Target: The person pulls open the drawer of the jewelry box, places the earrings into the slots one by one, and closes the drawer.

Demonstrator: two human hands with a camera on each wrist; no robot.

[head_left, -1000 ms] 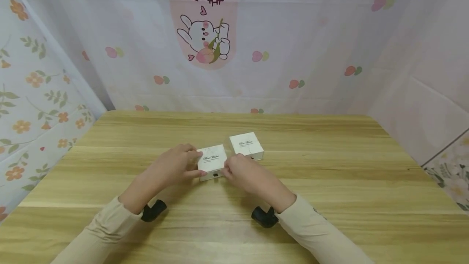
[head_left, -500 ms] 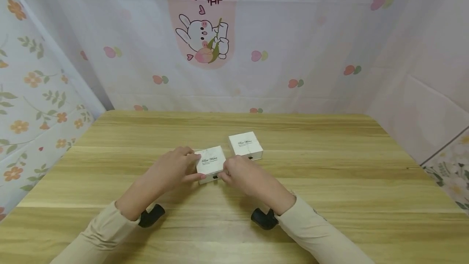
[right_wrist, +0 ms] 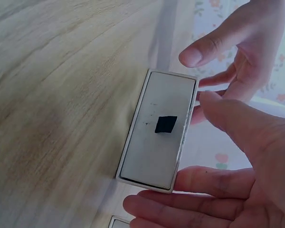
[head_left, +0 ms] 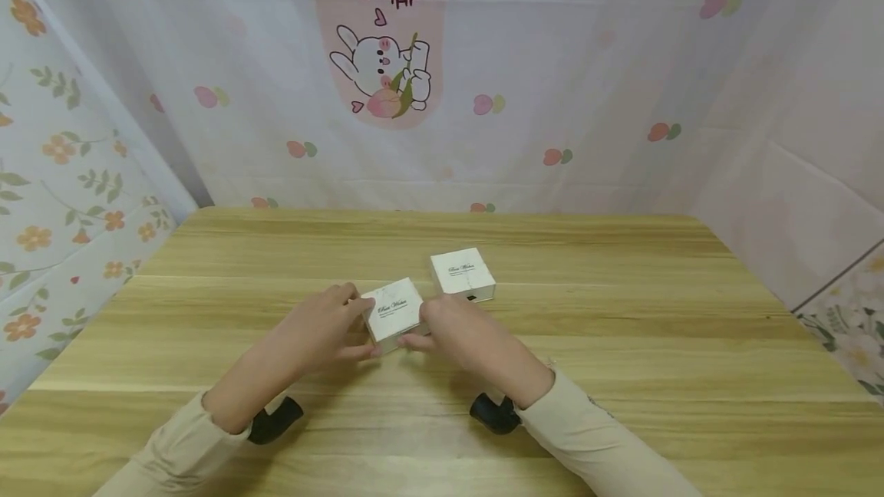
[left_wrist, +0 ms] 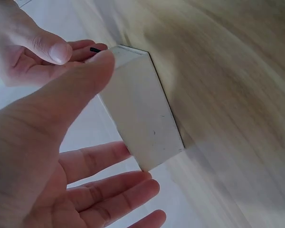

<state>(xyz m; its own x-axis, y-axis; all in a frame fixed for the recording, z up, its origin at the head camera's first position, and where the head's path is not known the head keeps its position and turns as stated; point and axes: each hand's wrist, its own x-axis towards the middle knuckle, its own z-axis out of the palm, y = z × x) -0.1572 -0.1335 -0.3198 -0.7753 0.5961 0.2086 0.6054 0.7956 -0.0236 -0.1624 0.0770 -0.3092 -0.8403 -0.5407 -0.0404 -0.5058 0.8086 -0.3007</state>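
Note:
A white cardboard drawer box (head_left: 394, 311) with black lettering sits at mid-table in the head view, turned slightly askew. My left hand (head_left: 321, 328) holds its left side, thumb by the front corner and fingers along the far left. At the right side my right hand (head_left: 471, 334) grips it, thumb near the front edge. The right wrist view shows the drawer front (right_wrist: 149, 154) with a black ribbon tab (right_wrist: 166, 124); the drawer is flush in its sleeve. From the left wrist view, the plain side wall (left_wrist: 137, 111) faces me between thumb and fingers.
A second, matching white box (head_left: 461, 271) stands just behind and to the right, close to the right hand. Black wrist-camera mounts (head_left: 276, 420) hang under both wrists near the wooden tabletop (head_left: 621, 313). A printed curtain (head_left: 552, 44) hangs behind the table.
The held box has shifted a little left and toward me and has turned counterclockwise. Both hands moved with it; the right thumb now lies farther along the front. The second box stays put.

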